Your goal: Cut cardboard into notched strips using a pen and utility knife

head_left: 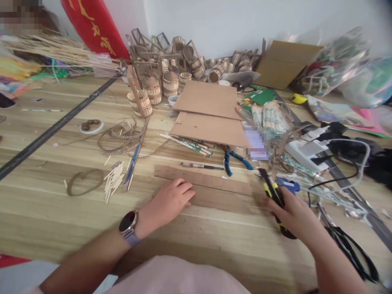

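Note:
My left hand point(176, 198) rests on two strips of brown cardboard, its fingers lying over them and holding nothing. The longer strip point(220, 182) lies just beyond the fingertips; the nearer strip point(220, 201) is partly under the hand. My right hand point(295, 212) is wrapped round a black and yellow utility knife point(273, 193), to the right of the strips. Whether its blade is out, I cannot tell. Beyond the strips lie a pen point(202, 165) and blue-handled pliers point(237, 159). A blue glue gun point(288, 185) sits just behind the knife.
Larger cardboard sheets point(211, 100) lie at the middle back. Small woven baskets point(151, 87) crowd the wall. At left are cut sticks point(113, 179), a bent strip point(72, 188) and a blue-and-white strip point(134, 163). A power strip point(306, 151) with cables and scissors point(352, 249) are at right.

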Tool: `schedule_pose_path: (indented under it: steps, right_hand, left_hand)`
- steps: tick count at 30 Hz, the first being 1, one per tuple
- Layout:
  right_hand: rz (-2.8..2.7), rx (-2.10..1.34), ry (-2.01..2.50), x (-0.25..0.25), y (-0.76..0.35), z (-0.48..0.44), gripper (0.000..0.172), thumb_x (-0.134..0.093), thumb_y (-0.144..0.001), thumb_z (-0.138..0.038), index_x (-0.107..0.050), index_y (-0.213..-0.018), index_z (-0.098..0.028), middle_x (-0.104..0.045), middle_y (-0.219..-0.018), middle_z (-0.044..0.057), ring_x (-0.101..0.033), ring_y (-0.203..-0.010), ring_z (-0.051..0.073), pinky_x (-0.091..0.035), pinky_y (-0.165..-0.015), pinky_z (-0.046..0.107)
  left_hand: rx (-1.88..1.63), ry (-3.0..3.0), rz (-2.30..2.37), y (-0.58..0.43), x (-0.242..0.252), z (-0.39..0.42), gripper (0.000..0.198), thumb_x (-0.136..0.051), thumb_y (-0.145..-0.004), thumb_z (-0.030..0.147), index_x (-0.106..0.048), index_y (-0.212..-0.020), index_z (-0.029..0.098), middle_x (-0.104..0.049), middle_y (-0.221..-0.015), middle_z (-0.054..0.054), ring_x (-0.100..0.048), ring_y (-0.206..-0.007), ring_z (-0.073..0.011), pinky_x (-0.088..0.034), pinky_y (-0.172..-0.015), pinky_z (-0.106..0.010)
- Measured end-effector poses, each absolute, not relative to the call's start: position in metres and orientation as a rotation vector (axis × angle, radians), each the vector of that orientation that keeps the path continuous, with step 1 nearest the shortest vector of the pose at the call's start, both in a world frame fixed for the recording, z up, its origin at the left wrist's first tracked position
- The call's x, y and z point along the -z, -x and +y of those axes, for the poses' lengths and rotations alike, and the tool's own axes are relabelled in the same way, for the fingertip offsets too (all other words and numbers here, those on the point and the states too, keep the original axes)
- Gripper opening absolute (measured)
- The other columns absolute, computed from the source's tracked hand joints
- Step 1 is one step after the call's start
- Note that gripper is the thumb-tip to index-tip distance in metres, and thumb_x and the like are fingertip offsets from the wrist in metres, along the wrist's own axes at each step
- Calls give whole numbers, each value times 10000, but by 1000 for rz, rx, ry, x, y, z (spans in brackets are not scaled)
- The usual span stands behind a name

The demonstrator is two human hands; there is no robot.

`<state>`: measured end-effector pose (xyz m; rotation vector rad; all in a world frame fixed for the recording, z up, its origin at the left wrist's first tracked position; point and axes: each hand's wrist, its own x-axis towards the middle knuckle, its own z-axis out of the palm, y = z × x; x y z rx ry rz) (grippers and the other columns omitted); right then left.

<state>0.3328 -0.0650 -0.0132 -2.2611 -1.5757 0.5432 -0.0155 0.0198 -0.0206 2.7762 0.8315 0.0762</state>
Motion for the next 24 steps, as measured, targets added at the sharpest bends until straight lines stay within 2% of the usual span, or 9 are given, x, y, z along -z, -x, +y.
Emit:
schedule_pose_path:
  steps: [3, 6, 9, 14, 19, 24]
  right_hand:
    - [-1319, -1006, 2032, -2, -311, -71, 451, -552, -819, -697, -509, -916, -259, -655, -701, 24, -607, -533, 203, -482, -482, 341]
    - [-1132, -1164, 1766, -13, -284, -72, 442, -561, -861, -686, -498, -935, -255, -596, -698, -33, -535, -478, 132, -429, -446, 285]
    - [-996, -1277, 1698, -18, -264, -70, 405, -564, -891, -649, -479, -884, -252, -538, -670, -66, -489, -451, 102, -401, -435, 260]
    - [-949, -1561, 1530, -17, -251, -73, 375, -609, -899, -581, -487, -847, -231, -517, -706, -58, -486, -508, 89, -434, -491, 253]
    - [-947, -1905, 1225, -4, -244, -76, 294, -624, -918, -507, -509, -991, -247, -527, -781, -37, -468, -539, 79, -450, -527, 259]
    - [-924, -2037, 1096, 1, -239, -75, 350, -659, -905, -458, -488, -1155, -283, -531, -842, -22, -464, -565, 79, -443, -546, 261]
  left_hand:
    - [-106, -2780, 826, 16, 21, 20, 236, -691, -900, 177, -647, -1130, 143, -643, -1255, -103, -560, -1137, -269, -529, -944, -399]
    - [-186, -2780, 807, 20, 19, 22, 314, -728, -876, 191, -636, -1169, 127, -656, -1247, -111, -591, -1119, -261, -530, -956, -395]
    - [-382, -2743, 864, 31, 14, 29, 294, -696, -912, 242, -634, -1182, 143, -672, -1222, -99, -624, -1094, -238, -530, -958, -386]
    - [-659, -2692, 1092, 53, 1, 45, 205, -569, -996, 303, -655, -1115, 160, -716, -1079, -77, -656, -1017, -223, -539, -910, -385]
    - [-566, -2687, 1140, 56, 1, 49, 199, -551, -1005, 308, -679, -1078, 174, -729, -1036, -62, -661, -983, -217, -535, -896, -387]
    - [-431, -2697, 947, 45, 5, 44, 204, -642, -954, 307, -684, -1090, 161, -713, -1076, -76, -630, -1026, -230, -510, -931, -398]
